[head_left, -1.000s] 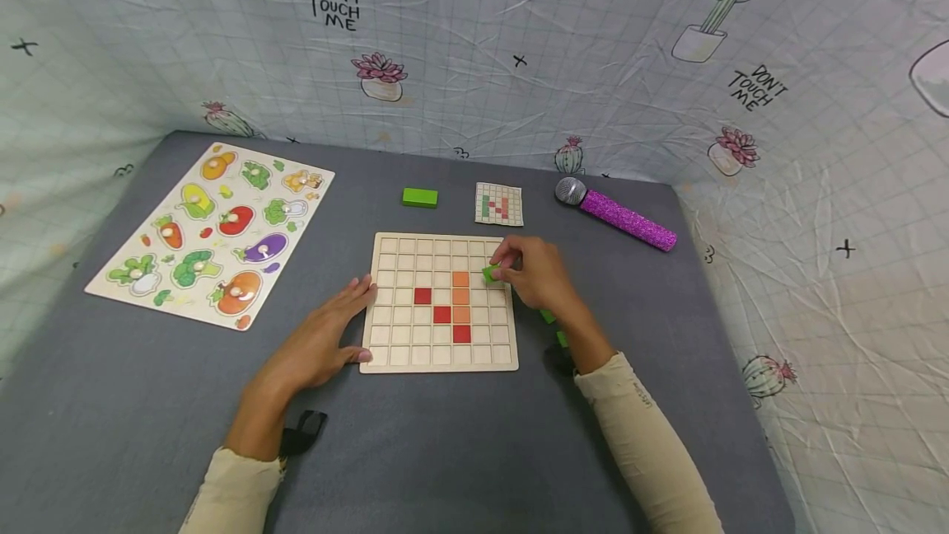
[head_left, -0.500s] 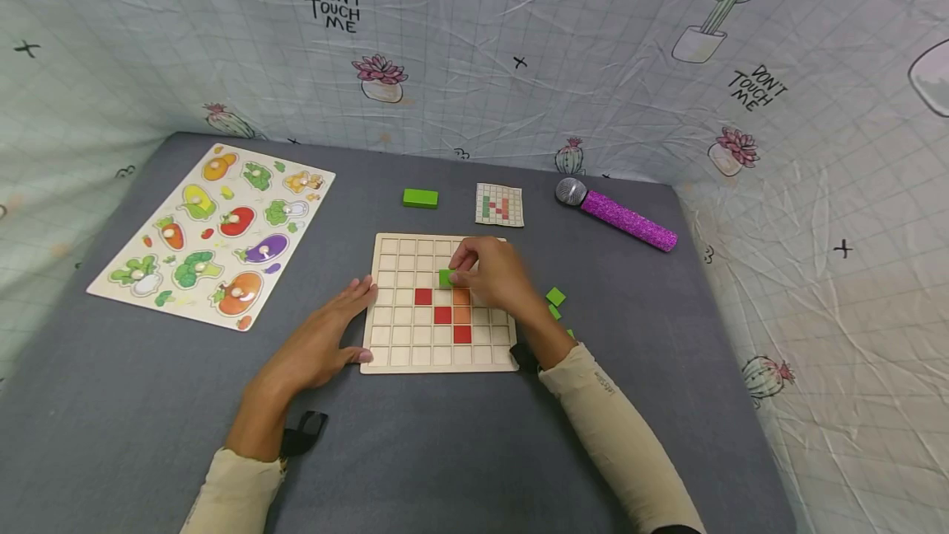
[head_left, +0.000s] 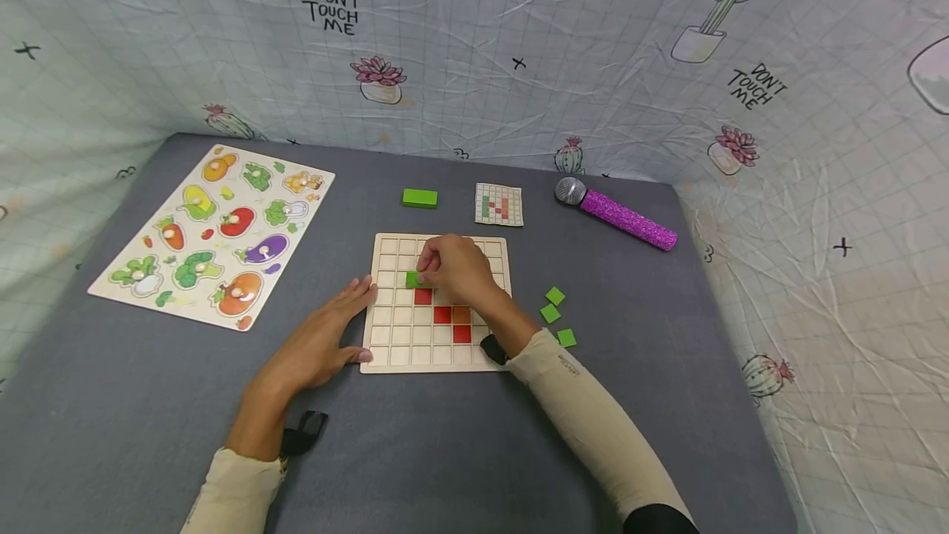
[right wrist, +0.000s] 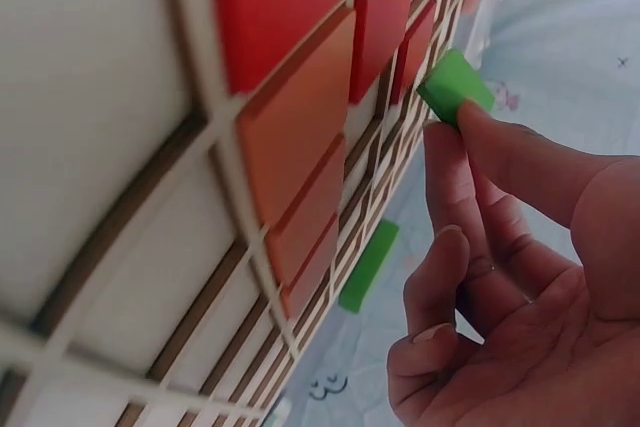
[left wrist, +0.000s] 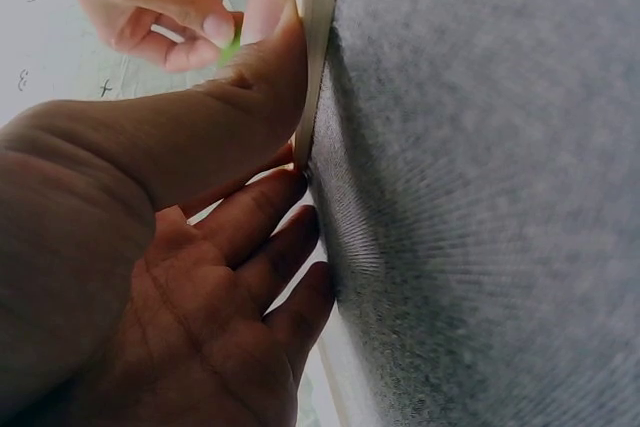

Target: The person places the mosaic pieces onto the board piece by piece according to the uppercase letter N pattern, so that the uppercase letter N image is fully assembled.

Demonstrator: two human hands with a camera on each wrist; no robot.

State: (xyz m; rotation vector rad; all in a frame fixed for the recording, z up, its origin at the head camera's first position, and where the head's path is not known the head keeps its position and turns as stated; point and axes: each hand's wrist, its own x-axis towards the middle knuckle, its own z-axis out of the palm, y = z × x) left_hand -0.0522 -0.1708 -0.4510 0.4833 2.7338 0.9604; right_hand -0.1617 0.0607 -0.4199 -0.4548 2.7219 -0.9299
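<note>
The person's right hand [head_left: 455, 270] pinches a small green square tile [right wrist: 455, 87] between thumb and fingers, tilted over the far half of the pale wooden grid board [head_left: 393, 336]; whether it touches the board cannot be told. The left hand [head_left: 319, 344] lies with fingers and thumb spread, touching the board's left edge. Flat red square tiles [head_left: 442, 315] and flat orange square tiles [right wrist: 300, 107] sit in the board's cells. Right of the board lie three loose green square tiles [head_left: 550, 314]; beyond its far edge, a green rectangular block [head_left: 420, 199] and a printed paper grid card [head_left: 498, 204].
</note>
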